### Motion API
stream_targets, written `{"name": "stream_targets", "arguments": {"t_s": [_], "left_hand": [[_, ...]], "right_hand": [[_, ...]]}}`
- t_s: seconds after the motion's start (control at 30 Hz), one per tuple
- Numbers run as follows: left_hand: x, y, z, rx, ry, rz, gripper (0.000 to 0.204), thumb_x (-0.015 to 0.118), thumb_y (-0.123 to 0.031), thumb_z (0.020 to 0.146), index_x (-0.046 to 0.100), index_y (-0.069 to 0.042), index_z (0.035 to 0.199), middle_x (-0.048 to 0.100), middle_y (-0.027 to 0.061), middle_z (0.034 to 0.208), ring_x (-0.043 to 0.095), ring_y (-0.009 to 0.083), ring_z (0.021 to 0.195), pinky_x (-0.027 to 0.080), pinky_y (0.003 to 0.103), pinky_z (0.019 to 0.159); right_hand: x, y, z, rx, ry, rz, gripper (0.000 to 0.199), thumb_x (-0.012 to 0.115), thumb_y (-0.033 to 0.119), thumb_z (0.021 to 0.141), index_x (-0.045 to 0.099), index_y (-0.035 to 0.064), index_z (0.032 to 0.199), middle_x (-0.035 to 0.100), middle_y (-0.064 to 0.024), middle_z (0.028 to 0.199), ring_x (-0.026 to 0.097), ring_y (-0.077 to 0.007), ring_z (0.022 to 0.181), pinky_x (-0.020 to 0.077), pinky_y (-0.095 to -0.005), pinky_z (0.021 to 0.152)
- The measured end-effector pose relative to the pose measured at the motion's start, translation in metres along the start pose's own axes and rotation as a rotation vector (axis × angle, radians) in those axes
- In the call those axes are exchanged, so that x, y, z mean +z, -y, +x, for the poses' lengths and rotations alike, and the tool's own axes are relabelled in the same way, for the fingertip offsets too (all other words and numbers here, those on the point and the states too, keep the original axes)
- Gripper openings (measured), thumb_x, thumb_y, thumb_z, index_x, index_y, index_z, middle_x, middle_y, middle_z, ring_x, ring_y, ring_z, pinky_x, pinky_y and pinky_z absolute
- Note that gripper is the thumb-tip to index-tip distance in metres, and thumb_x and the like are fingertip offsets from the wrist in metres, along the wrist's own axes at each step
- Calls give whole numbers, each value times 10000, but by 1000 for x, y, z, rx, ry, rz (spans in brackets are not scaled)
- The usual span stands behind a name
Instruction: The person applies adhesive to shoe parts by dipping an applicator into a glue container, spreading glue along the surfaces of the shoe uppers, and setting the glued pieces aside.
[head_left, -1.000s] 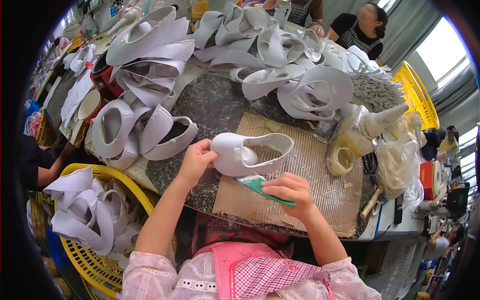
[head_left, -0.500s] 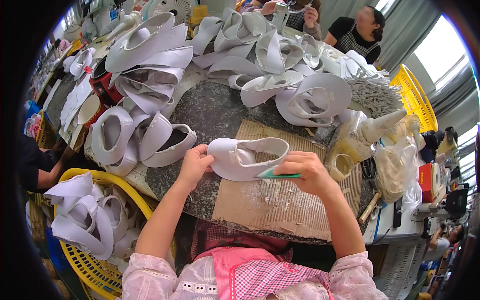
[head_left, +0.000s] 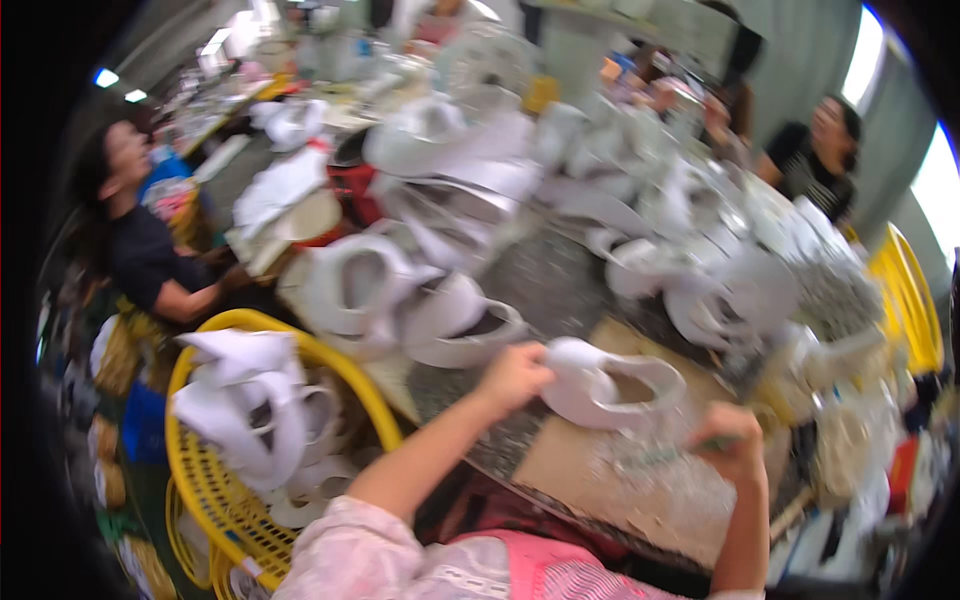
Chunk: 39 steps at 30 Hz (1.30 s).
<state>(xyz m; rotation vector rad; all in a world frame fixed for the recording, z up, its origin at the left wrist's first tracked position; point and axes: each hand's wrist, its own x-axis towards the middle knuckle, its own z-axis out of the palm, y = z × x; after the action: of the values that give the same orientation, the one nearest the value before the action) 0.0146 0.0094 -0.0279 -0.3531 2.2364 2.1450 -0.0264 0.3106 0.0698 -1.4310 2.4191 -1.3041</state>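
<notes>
My left hand [head_left: 515,376] pinches the toe end of a white shoe upper [head_left: 582,400], which is lifted over a flat piece of cardboard [head_left: 570,462]. To the right, apart from the upper, my right hand [head_left: 732,440] is closed around a slim green tool [head_left: 712,444]. Motion smears the tool's far end, and its kind cannot be made out. Another loose white upper [head_left: 465,335] lies on the dark speckled tabletop [head_left: 550,285], just beyond my left hand.
A yellow basket [head_left: 385,405] of white uppers stands at my left. Piles of uppers [head_left: 450,150] cover the table's far side. Bagged material [head_left: 850,430] and a second yellow basket [head_left: 908,300] are at the right. A person in a dark top [head_left: 165,260] sits at the left, another [head_left: 815,165] at the far right.
The view has swung left, so the scene sits further right and is blurred. My right hand with the green tool has come away from the upper's edge. My left hand keeps its hold.
</notes>
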Motion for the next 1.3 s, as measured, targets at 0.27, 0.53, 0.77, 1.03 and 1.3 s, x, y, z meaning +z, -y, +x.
{"name": "stream_targets", "arguments": {"t_s": [0.27, 0.53, 0.77, 1.03, 1.3], "left_hand": [[35, -44, -47, 50, 252, -361, 124, 516, -43, 746, 552, -27, 864, 582, 2, 764, 535, 58, 690, 441, 221, 604], [55, -47, -64, 140, 329, 93, 184, 496, -50, 730, 548, -30, 906, 572, 77, 907, 549, 121, 822, 422, 254, 761], [45, -16, -53, 125, 689, -312, 266, 533, -42, 746, 552, -9, 1009, 348, 78, 1259, 312, 173, 1203, 261, 320, 992], [44, -7, -47, 147, 698, -354, 253, 549, -24, 762, 544, 4, 1014, 332, 52, 1252, 449, 142, 1062, 324, 305, 949], [48, -25, -51, 14, 712, -301, 215, 525, -13, 774, 552, -13, 988, 542, 20, 1012, 507, 93, 946, 386, 253, 847]], "right_hand": [[63, 40, -36, 380, -312, 709, 191, 638, 64, 718, 603, -48, 869, 596, -75, 777, 539, -159, 742, 409, -340, 795], [63, 21, -56, 539, -204, 922, 192, 629, 125, 759, 578, -29, 863, 551, -117, 964, 524, -170, 793, 395, -374, 851], [74, 41, -51, 577, -331, 1257, 168, 616, 122, 775, 560, -18, 851, 460, -197, 1177, 562, -246, 860, 468, -374, 750], [76, 45, -53, 546, -465, 1236, 217, 700, 154, 645, 589, -33, 656, 610, -171, 810, 562, -166, 698, 426, -262, 561], [82, 23, -66, 403, -459, 1086, 212, 676, 145, 682, 590, -46, 714, 604, -194, 753, 545, -132, 545, 427, -240, 521]]}}
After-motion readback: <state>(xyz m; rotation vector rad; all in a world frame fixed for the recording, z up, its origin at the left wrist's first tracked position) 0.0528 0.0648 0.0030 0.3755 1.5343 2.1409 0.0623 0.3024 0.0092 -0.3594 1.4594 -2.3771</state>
